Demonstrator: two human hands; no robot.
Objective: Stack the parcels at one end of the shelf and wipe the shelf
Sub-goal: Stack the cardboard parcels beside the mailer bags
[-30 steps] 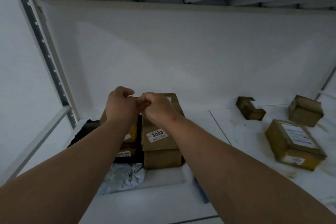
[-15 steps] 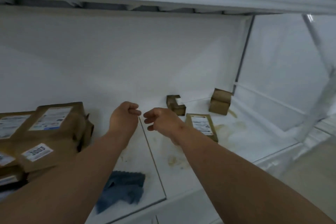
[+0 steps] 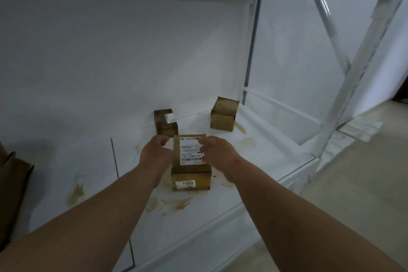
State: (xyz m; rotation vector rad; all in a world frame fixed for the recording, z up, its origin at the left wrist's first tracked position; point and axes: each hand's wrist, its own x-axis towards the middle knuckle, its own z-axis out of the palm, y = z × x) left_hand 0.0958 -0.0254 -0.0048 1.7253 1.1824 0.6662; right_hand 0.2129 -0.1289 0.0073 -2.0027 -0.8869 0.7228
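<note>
A brown cardboard parcel (image 3: 191, 171) with a white label on top and a "2002" sticker on its front stands on the white shelf (image 3: 271, 161). My left hand (image 3: 154, 153) is close beside its left side, fingers loosely curled and holding nothing. At the parcel's right side is my right hand (image 3: 217, 154), whose spread fingers reach over the edge of the label. Neither hand grips the parcel. A small notched brown parcel (image 3: 165, 123) lies behind it against the back wall. A squarer brown parcel (image 3: 224, 115) stands in the back right corner.
The edge of the brown parcel stack (image 3: 13, 185) shows at the far left. Yellow-brown stains (image 3: 76, 192) mark the shelf board in several places. A white upright and diagonal brace (image 3: 353, 77) close the right end. The upper shelf hangs low overhead.
My view has swung right, away from the parcel stack. Both hands have left the stack and moved forward to either side of the labelled "2002" parcel. The blue cloth is out of view.
</note>
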